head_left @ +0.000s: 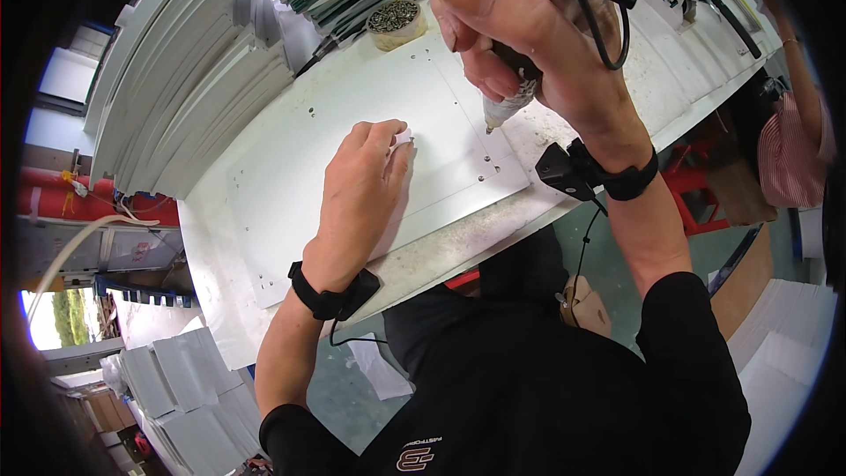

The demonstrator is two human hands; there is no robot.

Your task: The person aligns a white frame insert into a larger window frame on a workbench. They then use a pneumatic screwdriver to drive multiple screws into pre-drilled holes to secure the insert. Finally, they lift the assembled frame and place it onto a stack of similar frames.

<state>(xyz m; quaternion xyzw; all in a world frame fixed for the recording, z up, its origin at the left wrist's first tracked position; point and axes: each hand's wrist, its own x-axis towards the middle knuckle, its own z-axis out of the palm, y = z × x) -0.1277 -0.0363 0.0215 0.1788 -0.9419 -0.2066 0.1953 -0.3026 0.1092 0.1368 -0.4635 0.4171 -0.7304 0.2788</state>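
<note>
The left hand (357, 181) lies upon a flat, white, rectangular panel (449, 185) with small holes, which is placed on the white counter (401, 275); its fingers are bent and drawn together beside a small whitish piece (404, 136), but I cannot tell if they grip it; the right hand (568, 62) has its fingers closed around a dark hand tool with a whitish conical nose (507, 108), whose tip points down over the panel; near the panel's far edge stands a round tub of small metal pieces (396, 37).

Bright light, glare on white panel (445, 159), fisheye-bent edges, black corners
</note>
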